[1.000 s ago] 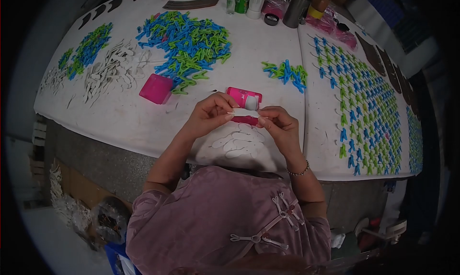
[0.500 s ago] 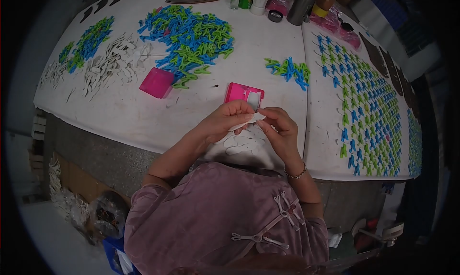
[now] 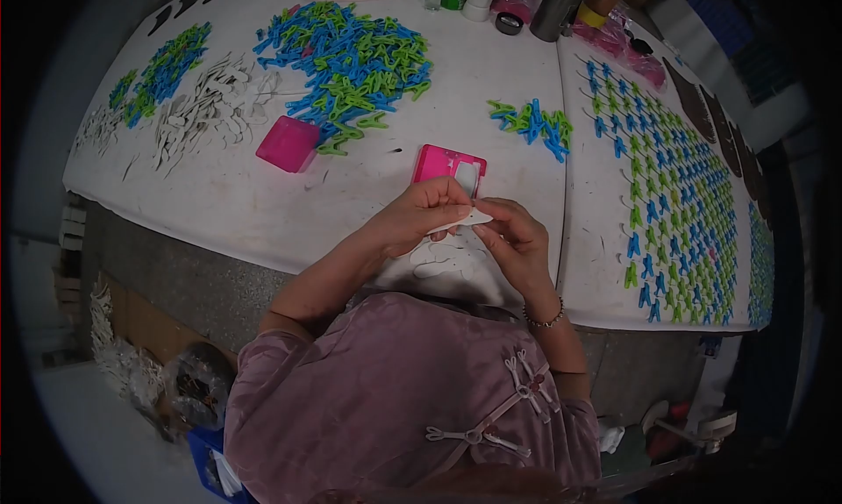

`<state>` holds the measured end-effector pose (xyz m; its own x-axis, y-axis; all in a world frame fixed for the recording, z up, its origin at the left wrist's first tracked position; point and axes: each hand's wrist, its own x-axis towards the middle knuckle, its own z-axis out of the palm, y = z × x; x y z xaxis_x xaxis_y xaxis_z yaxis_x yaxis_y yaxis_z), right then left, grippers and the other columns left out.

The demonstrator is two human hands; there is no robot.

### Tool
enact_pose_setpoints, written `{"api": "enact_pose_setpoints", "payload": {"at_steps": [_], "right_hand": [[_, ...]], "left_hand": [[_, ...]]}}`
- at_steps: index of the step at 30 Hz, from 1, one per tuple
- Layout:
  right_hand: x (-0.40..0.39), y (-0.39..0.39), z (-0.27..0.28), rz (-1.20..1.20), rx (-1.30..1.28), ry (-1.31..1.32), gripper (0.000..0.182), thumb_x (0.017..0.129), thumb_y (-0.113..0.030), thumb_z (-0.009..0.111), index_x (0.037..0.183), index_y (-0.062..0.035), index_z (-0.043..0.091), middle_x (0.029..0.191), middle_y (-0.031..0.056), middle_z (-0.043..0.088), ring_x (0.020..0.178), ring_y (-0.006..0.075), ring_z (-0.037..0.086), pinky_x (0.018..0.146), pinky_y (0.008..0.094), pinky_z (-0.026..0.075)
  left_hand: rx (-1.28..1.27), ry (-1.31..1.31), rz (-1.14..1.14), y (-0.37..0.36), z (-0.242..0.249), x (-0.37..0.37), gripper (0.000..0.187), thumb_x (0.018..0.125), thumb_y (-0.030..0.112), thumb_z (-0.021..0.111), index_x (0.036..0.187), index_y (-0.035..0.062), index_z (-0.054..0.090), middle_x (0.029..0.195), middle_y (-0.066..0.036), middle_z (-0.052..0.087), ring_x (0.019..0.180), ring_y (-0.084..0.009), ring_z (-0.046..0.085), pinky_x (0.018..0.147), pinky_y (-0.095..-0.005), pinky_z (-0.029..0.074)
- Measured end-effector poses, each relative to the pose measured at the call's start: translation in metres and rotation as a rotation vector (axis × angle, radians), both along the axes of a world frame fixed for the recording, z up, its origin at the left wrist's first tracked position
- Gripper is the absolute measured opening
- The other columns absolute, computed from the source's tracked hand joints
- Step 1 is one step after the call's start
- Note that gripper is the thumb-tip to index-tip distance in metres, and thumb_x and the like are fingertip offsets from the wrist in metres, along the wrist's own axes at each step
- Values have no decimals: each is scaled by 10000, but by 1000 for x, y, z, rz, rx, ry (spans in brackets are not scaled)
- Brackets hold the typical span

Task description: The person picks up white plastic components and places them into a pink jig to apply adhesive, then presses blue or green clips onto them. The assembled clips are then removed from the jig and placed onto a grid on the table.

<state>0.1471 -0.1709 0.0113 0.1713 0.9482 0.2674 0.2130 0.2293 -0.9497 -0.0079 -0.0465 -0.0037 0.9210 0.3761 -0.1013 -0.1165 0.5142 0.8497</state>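
My left hand [image 3: 431, 213] and my right hand [image 3: 515, 238] meet over the near edge of the table, fingers pinched on a small, flat white piece [image 3: 479, 217] with a pointed end. Its left part is hidden behind my left fingers. Several similar flat white pieces [image 3: 431, 260] lie on the table just below my hands. Right beyond my fingertips is a shallow pink tray [image 3: 430, 162] with a pale grey-white patch inside.
Blue and green clothespins [image 3: 346, 65] form a big pile behind a pink box [image 3: 288, 144]. A smaller clothespin group [image 3: 533, 128] lies right of centre. Rows of clothespins [image 3: 675, 223] cover the right table. White strips [image 3: 206, 109] lie left; a dark flask [image 3: 558, 8] stands at the back.
The white piece is turned slightly between my fingers, and more of its pointed end shows on the right. Both hands stay pinched in nearly the same place. The view has shifted a little.
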Motion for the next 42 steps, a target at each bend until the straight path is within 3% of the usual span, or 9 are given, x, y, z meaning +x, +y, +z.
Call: {"api": "enact_pose_setpoints", "payload": {"at_steps": [5, 21, 26, 42], "right_hand": [[0, -1, -1, -12, 21, -32, 333, 834, 51, 629, 1163, 6, 600, 1164, 108, 564, 996, 140, 591, 831, 251, 520], [-9, -3, -1, -112, 30, -40, 350, 822, 107, 590, 1161, 16, 579, 1183, 108, 543, 1045, 151, 570, 860, 264, 509], [-6, -3, -2, 3, 37, 235, 366, 841, 108, 572, 1196, 21, 543, 1217, 104, 532, 1037, 133, 565, 842, 247, 493], [-10, -4, -2, -19, 51, 235, 356, 857, 65, 591, 1205, 9, 541, 1222, 86, 537, 948, 87, 565, 750, 203, 469]], "left_hand": [[18, 21, 20, -2, 1, 2, 58, 928, 134, 579, 944, 87, 551, 738, 32, 523, 561, -31, 426, 492, -191, 326], [112, 4, 79, -8, 1, 6, 74, 918, 119, 589, 948, 77, 536, 782, 6, 553, 627, -36, 469, 507, -196, 337], [-84, -43, 62, -10, 1, 7, 76, 921, 125, 588, 945, 77, 535, 768, 6, 530, 626, -46, 462, 514, -210, 336], [-95, -71, 66, -13, 3, 6, 74, 928, 129, 579, 950, 75, 534, 772, 11, 530, 635, -44, 470, 514, -211, 341]]}}
